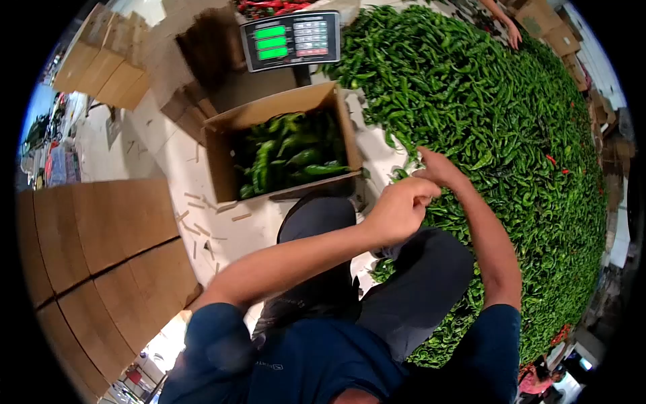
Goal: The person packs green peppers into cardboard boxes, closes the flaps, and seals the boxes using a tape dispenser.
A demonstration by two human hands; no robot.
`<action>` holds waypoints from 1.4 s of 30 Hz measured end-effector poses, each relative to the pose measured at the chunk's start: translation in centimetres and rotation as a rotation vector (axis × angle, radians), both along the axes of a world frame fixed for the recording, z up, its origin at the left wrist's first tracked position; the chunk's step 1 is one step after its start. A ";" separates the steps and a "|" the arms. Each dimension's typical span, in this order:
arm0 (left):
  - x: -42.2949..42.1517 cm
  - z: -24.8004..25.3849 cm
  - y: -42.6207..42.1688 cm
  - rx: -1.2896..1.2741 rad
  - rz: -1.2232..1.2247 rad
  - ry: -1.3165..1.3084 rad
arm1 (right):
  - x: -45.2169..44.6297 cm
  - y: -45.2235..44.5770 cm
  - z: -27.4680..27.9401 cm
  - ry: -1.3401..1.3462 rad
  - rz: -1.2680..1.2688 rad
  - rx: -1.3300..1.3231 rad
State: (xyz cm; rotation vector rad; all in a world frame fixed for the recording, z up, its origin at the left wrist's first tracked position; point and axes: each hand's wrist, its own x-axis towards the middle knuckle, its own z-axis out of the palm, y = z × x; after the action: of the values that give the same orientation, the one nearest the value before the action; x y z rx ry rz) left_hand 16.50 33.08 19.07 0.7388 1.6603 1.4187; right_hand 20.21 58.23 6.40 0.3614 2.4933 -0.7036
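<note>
My left hand is closed, its thumb and fingers curled together above my knees; whatever it grips is hidden. Just beyond it, my right hand reaches in at the near edge of a large heap of green peppers. Its fingers are bent and partly covered, with a few green peppers beside the fingertips. The two hands almost touch. To their left, an open cardboard box holds green peppers. Behind the box stands a scale display with lit green panels.
Stacked closed cartons stand at the left, with more cardboard boxes farther back. Small strips litter the pale floor. Another person's hand is over the heap's far edge. Red peppers lie behind the scale.
</note>
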 end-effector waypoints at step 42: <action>-33.1 -27.7 24.0 -0.410 0.515 0.290 | -2.6 15.1 -13.2 0.343 -0.959 -0.006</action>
State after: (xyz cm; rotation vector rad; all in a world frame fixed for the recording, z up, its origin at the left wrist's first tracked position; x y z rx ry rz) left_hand -16.61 57.05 -8.62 0.2983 2.3995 1.2699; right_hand 17.65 73.30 -6.76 1.6016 2.5336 -1.1968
